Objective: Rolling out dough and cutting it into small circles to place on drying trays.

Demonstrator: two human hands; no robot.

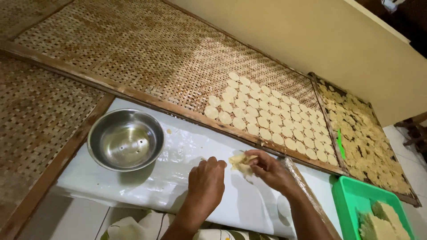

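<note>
Dough scraps (241, 162), pale, thin and ragged, sit pinched in the right hand (269, 171) over white plastic sheeting (147, 182), partly hidden by the fingers, while the left hand (205, 184) rests knuckles-up and loosely curled, empty, near a shiny steel bowl (126, 139) and woven bamboo tray (147, 53).

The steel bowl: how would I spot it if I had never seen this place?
Find the white plastic sheet spread below the long woven bamboo tray. At its left end, left of the person's left hand, sits the steel bowl. It is the only round, shiny metal thing here, and it looks empty.
</note>
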